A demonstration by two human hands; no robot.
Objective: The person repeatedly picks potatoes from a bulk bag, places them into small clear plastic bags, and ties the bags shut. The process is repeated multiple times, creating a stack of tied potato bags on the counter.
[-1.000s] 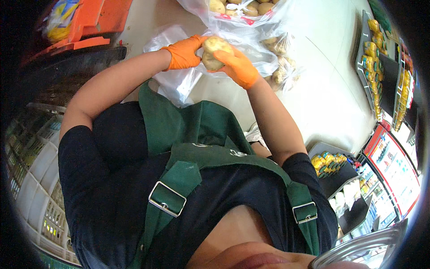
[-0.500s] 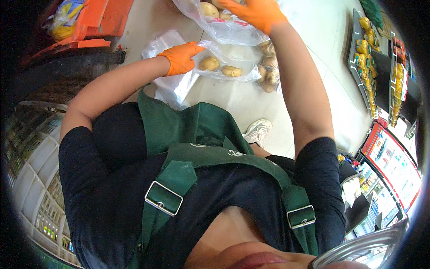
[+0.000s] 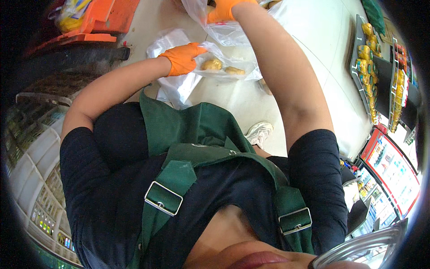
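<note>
bright even light | soft shadows | fisheye-bent dark rim | centre sharp

Orange gloves [image 3: 181, 59] — green apron [image 3: 188, 130]

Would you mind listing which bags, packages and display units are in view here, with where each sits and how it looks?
Small clear bag: held open by the left hand, two tan round items inside.
Large clear bag: top centre, the right hand reaching in.
Yellow packets: rows on a rack, upper right.
Orange crate: upper left, yellow packets inside.
Red-framed cooler: right edge, small colourful items behind glass.
</note>
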